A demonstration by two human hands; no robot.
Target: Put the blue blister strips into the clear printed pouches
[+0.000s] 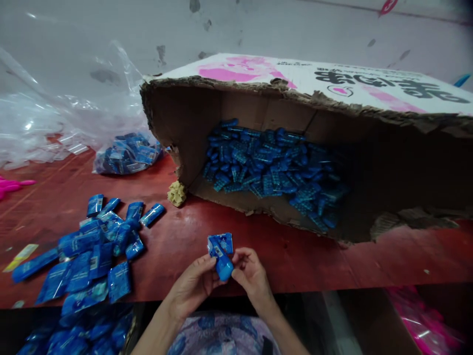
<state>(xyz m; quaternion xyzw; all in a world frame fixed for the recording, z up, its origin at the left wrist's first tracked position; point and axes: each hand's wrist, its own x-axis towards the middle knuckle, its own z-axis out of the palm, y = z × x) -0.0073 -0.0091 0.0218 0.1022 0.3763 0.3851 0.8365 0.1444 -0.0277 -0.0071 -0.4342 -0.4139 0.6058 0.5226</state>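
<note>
Near the table's front edge my left hand grips a small blue rounded plastic case between thumb and fingers. A flat blue printed packet shows just behind the case; whether it lies on the table or is held with it, I cannot tell. My right hand is curled at the case's right end, thumb and fingertips drawn together close against it. What sits between those fingertips is hidden. To the left, several blue wrapped packets lie in a loose pile on the red table.
A torn cardboard box lies on its side behind my hands, with many blue pieces inside. A crumpled yellowish lump touches its corner. Further left are a clear bag of blue packets and a yellow-and-white strip.
</note>
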